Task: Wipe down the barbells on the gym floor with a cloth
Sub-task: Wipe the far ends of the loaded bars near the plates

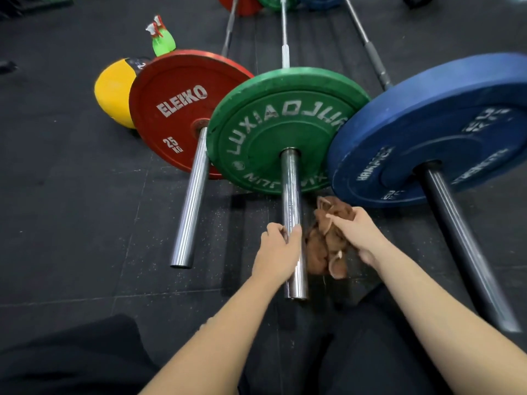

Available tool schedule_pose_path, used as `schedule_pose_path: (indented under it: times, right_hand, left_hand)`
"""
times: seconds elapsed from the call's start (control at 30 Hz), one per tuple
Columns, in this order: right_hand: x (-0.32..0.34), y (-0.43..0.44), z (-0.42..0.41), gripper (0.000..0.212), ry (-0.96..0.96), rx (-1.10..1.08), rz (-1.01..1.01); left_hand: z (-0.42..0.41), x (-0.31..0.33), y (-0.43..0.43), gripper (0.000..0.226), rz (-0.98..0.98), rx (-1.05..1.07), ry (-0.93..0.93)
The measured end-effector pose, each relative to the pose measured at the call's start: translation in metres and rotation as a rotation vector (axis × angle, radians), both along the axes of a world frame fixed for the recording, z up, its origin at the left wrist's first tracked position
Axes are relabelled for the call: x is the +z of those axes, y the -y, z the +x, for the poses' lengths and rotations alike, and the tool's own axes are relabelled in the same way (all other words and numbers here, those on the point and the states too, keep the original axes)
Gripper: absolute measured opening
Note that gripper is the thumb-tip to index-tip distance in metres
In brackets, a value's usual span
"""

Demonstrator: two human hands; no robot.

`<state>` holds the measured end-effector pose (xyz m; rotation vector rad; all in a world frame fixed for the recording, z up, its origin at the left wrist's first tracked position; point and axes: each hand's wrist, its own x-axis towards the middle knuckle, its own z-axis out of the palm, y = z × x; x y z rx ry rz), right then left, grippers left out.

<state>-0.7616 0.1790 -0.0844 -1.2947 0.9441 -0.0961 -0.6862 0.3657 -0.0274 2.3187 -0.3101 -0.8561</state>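
Conceivably the bar (291,189) clasped by the curled left hand (276,249) at centre rolls, trapping the cloth (322,252) the right hand (359,232) pinches.

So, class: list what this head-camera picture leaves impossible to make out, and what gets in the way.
Head view throughout.
Round blue rubber weight plate: white lettering too blurred to read.
Yellow rounded object: mostly hidden behind the round red weight plate.
Green plastic spray bottle: base hidden by that red plate.
Far red weight plate: cut off by the top edge.
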Motion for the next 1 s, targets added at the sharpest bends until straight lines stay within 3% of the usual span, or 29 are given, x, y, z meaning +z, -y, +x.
schedule_pose_path:
  times: [0.1,0.23,0.57,0.7,0.87,1.0]
  right_hand:
    - [-0.010,0.004,0.039,0.040,0.086,-0.187,0.296]
    - [-0.022,-0.002,0.084,0.026,0.170,-0.343,0.518]
    - [-0.026,0.009,0.147,0.075,0.357,-0.291,0.820]
    - [-0.028,0.002,0.140,0.073,0.360,-0.213,0.831]
    - [-0.049,-0.003,0.103,0.048,0.282,-0.114,0.719]
    - [-0.038,0.007,0.121,0.059,0.306,-0.130,0.668]
  left_hand:
    - [-0.007,-0.017,0.019,0.065,0.093,-0.019,0.083]
    - [-0.019,-0.031,0.026,0.061,0.108,0.028,0.227]
    - [-0.017,-0.028,0.034,0.063,0.171,0.002,0.277]
    - [-0.017,-0.025,0.034,0.062,0.176,-0.006,0.255]
    - [-0.020,-0.020,0.035,0.063,0.171,0.003,0.248]
    - [-0.022,-0.018,0.038,0.062,0.180,-0.009,0.263]
